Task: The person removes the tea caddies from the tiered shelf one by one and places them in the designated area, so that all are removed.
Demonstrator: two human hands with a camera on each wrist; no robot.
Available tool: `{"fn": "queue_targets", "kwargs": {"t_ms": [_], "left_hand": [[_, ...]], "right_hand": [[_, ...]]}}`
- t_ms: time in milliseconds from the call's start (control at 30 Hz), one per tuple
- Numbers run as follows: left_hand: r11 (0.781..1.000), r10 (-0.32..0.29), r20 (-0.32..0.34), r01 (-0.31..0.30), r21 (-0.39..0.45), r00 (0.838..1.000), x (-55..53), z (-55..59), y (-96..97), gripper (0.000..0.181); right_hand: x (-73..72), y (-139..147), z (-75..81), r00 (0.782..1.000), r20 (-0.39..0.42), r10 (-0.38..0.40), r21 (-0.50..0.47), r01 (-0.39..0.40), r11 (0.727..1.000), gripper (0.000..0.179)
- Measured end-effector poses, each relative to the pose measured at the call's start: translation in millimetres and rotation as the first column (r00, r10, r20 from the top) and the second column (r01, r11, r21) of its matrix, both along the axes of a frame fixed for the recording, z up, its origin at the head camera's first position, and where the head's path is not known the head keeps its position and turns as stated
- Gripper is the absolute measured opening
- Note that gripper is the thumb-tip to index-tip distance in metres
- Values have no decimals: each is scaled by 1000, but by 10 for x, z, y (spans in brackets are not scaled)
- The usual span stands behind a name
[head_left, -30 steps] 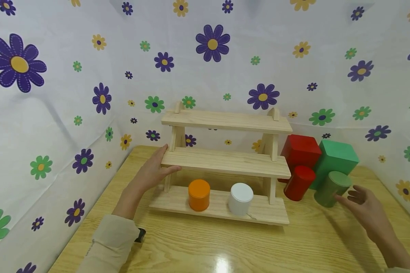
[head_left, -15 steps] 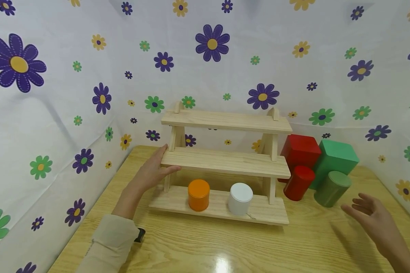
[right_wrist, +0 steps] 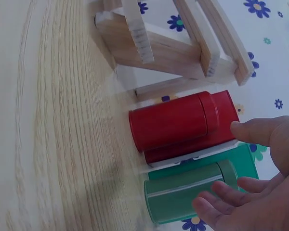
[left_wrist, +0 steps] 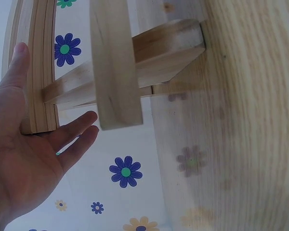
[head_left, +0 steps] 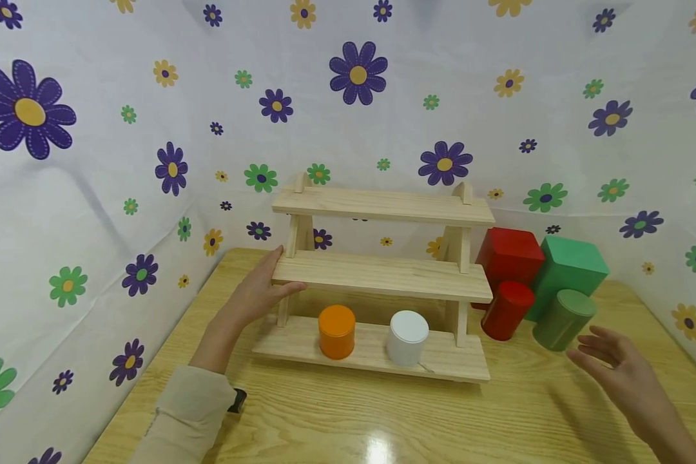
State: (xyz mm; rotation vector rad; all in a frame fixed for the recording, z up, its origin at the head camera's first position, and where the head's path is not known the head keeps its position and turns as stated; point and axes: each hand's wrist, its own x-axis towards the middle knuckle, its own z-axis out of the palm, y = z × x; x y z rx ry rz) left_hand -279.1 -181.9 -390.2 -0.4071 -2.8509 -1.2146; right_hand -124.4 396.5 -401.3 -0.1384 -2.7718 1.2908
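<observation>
Clasping the middle shelf (head_left: pixel 377 274) with the left hand (head_left: pixel 258 293), hovering with the right hand (head_left: pixel 622 370)!
Gripping just one end there; floating relaxed and empty on the right, just beside the green can (head_left: pixel 562 323), with red can (head_left: pixel 506 314), red box (head_left: pixel 513 248) and green box (head_left: pixel 574 261) beyond, and orange tin (head_left: pixel 336 333) and white tin (head_left: pixel 408 340) between both hands.

White cloth (head_left: pixel 406 38), creased, printed with purple, yellow and green flowers (head_left: pixel 357 75); hangs at back and left. Table (head_left: pixel 301 412), pale wood grain, one bright glare (head_left: pixel 377 451) on its near part. Red box (head_left: pixel 515 243); green box (head_left: pixel 577 258) just beside it, to the right. Red canister (head_left: pixel 507 312), lidded, standing before the red box. Orange tin (head_left: pixel 336 334) and white tin (head_left: pixel 407 340), both upright, set apart, orange at left.
</observation>
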Motion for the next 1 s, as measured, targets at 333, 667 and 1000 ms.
{"fn": "queue_targets", "kwargs": {"t_ms": [333, 667, 1000], "left_hand": [[1000, 1, -4, -1, 4, 1000, 1, -7, 2, 113], [1000, -8, -23, 8, -15, 1000, 9, 8, -4, 111], [1000, -8, -25, 8, -17, 1000, 12, 24, 2, 110]], "right_hand": [[9, -167, -13, 997, -26, 72, -20, -72, 997, 75], [-20, -423, 47, 994, 11, 107, -48, -106, 993, 75], [-40, -692, 51, 994, -21, 111, -26, -112, 993, 71]]}}
